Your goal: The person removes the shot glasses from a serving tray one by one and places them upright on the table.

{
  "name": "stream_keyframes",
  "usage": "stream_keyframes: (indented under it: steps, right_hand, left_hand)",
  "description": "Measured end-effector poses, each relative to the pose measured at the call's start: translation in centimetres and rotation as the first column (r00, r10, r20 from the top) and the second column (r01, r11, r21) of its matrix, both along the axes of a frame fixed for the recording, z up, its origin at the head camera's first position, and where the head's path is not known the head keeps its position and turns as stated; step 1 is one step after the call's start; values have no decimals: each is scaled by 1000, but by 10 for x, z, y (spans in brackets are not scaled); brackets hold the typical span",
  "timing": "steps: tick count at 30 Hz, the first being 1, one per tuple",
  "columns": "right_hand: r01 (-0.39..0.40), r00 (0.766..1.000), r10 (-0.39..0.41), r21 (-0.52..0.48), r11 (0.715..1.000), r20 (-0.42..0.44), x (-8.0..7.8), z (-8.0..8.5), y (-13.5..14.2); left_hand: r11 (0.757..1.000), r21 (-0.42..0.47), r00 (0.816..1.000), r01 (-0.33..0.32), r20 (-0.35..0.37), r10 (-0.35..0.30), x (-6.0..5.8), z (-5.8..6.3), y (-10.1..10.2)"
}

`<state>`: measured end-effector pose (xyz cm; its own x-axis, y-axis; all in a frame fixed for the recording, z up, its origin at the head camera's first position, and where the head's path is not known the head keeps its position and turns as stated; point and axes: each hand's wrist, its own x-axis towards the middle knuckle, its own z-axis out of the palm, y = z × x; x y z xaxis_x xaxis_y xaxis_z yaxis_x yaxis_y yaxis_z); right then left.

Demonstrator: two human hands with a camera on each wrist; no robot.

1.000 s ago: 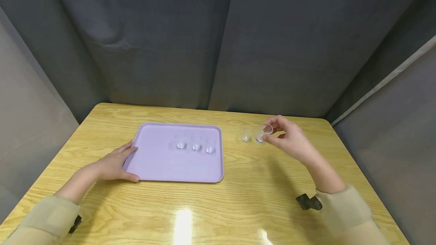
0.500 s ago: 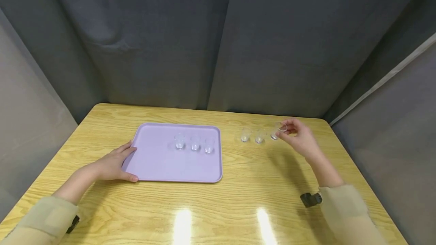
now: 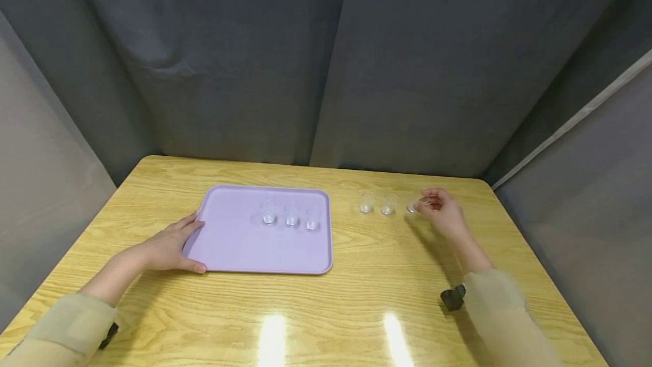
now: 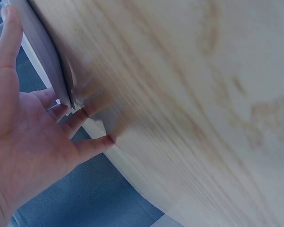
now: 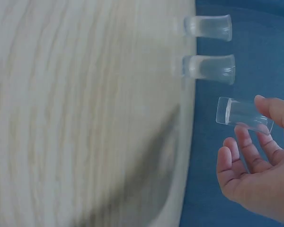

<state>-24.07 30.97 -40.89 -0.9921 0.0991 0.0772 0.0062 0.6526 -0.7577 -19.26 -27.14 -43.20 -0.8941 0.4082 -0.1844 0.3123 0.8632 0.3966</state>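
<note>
My right hand [image 3: 445,217] pinches a small clear glass [image 5: 246,113] between thumb and fingers at the right end of a row. In the right wrist view that glass is tilted slightly, its base farther out than those beside it. To its left in the head view stand two similar glasses, a near one [image 3: 389,204] and a farther one [image 3: 367,203]. My left hand [image 3: 170,245] rests at the left edge of a lilac tray [image 3: 234,256], fingers spread along the rim and thumb by the front corner. Three more clear glasses [image 3: 292,215] stand upright on the tray.
The wooden table [image 3: 367,287] runs under everything, with bright reflections near the front. A dark grey curtain [image 3: 244,72] hangs behind its far edge, and paler panels flank both sides.
My right hand has moved right, away from the second glass in the row, and has come down a little with the glass at the right end. My left hand and the tray stay put.
</note>
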Motion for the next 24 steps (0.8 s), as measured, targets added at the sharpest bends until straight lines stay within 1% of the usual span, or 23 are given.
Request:
stream_keyframes:
  steps: [5,9,15,24]
  right_hand:
    - [7,1000,-7,12,1000,23,-12,-11,7]
    - [9,999,-9,4,1000,40,-19,-18,11]
    - [11,995,-14,32,999,99,-20,-25,13]
    - [9,992,-13,30,1000,124,-22,-29,12]
  left_hand:
    - [1000,-2,1000,-6,5,6,-1,0,0]
    - [1000,-9,1000,-7,10,7,-1,0,1]
    - [1000,6,1000,-7,10,6,0,1,2]
    - [1000,-6,1000,-8,25,8,-1,2,2]
